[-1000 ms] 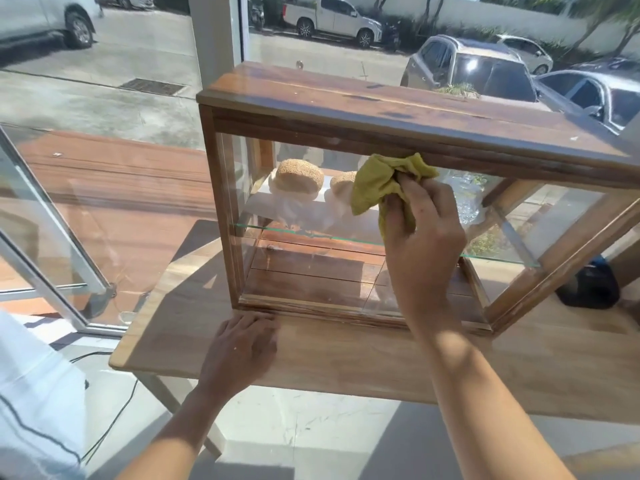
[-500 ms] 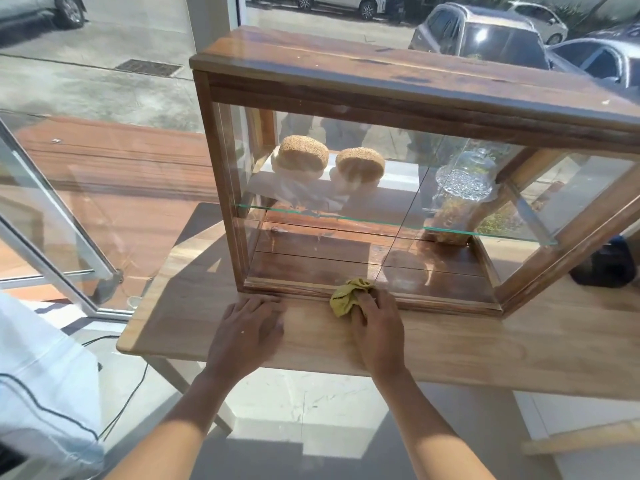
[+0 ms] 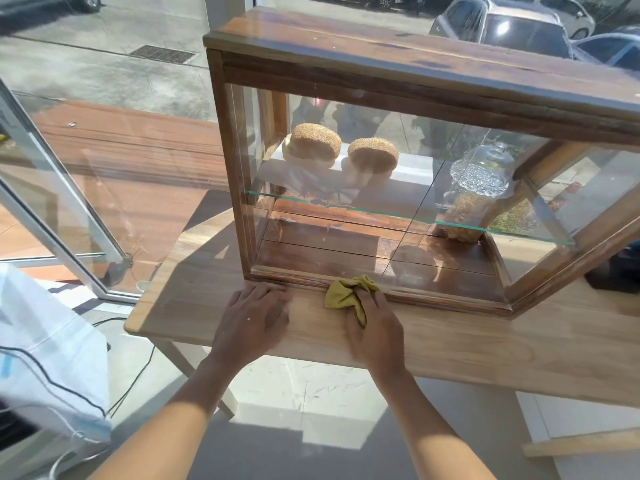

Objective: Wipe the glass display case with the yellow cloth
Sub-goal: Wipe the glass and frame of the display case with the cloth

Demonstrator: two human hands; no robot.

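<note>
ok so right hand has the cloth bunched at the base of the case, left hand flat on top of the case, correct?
Not quite. The head view shows the left hand flat on the table, at the foot of the case, not on top of it. The rest holds: the right hand holds the cloth bunched at the base.
</note>
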